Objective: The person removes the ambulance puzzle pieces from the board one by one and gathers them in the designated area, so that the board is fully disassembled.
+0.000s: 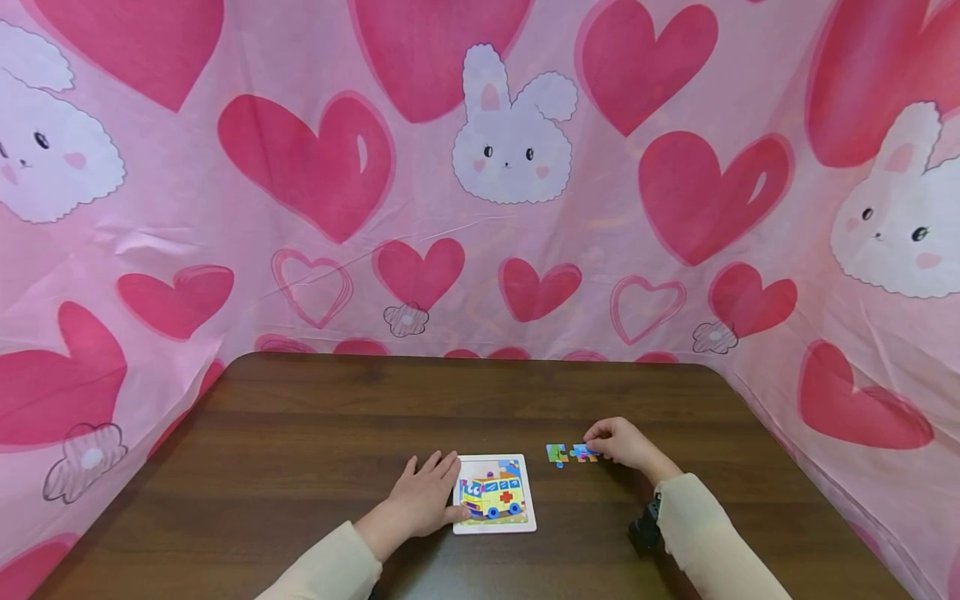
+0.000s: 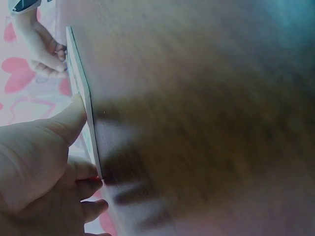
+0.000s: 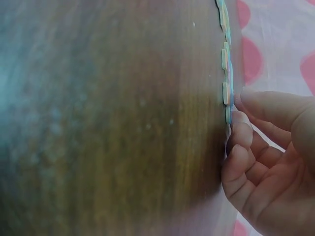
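Observation:
A framed jigsaw puzzle (image 1: 487,502) lies on the table, its picture a yellow ambulance with a red cross. A pale blank patch shows in the picture's upper left. My left hand (image 1: 423,500) rests at the frame's left side with fingers extended and thumb over the lower left corner; the left wrist view has the thumb (image 2: 74,118) along the frame's edge. To the right of the frame, my right hand (image 1: 624,442) pinches a blue and pink puzzle piece (image 1: 581,452) by its right end. In the right wrist view, fingertips meet the row of thin pieces (image 3: 226,93).
A green puzzle piece (image 1: 556,453) lies just left of the one in my right hand. The dark wooden table (image 1: 337,417) reaches back to a pink cloth (image 1: 427,208) with hearts and rabbits, which also hangs at both sides.

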Demonstrator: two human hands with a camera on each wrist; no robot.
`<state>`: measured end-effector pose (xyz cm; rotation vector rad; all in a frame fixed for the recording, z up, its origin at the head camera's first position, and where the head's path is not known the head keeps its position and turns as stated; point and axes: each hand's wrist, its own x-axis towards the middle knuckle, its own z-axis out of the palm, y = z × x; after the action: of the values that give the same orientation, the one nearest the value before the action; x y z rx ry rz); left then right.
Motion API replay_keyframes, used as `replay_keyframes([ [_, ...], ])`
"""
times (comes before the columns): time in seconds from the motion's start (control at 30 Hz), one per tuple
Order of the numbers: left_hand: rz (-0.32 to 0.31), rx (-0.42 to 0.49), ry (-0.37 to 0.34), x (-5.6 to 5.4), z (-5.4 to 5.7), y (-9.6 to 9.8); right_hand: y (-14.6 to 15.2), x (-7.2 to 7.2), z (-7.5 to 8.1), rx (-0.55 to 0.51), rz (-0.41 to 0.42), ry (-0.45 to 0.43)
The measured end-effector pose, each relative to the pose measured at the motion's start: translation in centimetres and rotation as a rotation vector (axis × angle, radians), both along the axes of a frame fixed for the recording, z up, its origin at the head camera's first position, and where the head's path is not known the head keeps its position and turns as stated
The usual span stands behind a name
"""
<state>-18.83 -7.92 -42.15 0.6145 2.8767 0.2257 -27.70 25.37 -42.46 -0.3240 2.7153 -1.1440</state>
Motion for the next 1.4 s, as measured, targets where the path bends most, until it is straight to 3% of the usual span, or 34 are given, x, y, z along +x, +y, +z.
replay_keyframes([
  [0.43, -0.005, 0.0, 0.013, -0.1, -0.2, 0.0, 0.2, -0.2, -0.2, -0.005, -0.009, 0.008],
  [0.6, -0.008, 0.003, 0.008, 0.0, -0.1, 0.0, 0.0, -0.3, 0.5, -0.04, -0.028, 0.043],
  [0.97, -0.004, 0.009, 0.011, 0.1, 0.0, 0.0, -3.9, 0.7, 3.5, -0.11, 0.115, 0.126],
  [1.13, -0.007, 0.014, 0.011, 0.1, -0.1, 0.0, -5.6, 1.1, 3.6, -0.113, 0.207, 0.168],
  [1.4, -0.002, 0.01, 0.001, 0.0, -0.1, 0.0, -7.7, 1.7, 2.7, -0.073, 0.266, 0.137],
])
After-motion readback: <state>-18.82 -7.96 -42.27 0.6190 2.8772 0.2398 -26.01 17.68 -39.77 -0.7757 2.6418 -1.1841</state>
